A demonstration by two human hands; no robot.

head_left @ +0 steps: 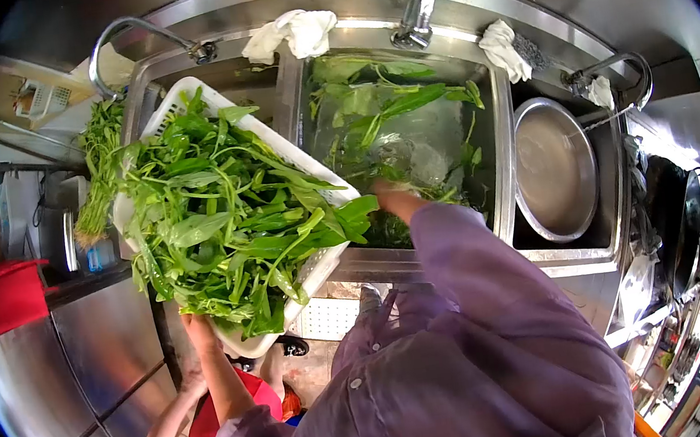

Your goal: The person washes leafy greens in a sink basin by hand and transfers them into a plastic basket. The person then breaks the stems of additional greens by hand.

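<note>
A white perforated basket [315, 270], heaped with leafy greens [220, 216], lies slanted over the left sink and its front edge. My left hand [197, 324] is at the basket's near side, its fingers hidden by leaves. In the middle sink [502, 175], water covers loose green stems and leaves [374, 125]. My right hand [393, 194] reaches into that water near the front left, beside the basket's corner. Water and greens hide its fingers.
A metal bowl [555, 169] sits in the right sink. Faucets and white cloths [307, 32] line the back ledge. More greens [101, 169] lie left of the basket. Another person's hand [192, 381] is close to my left forearm, below the basket. Pans hang at the right.
</note>
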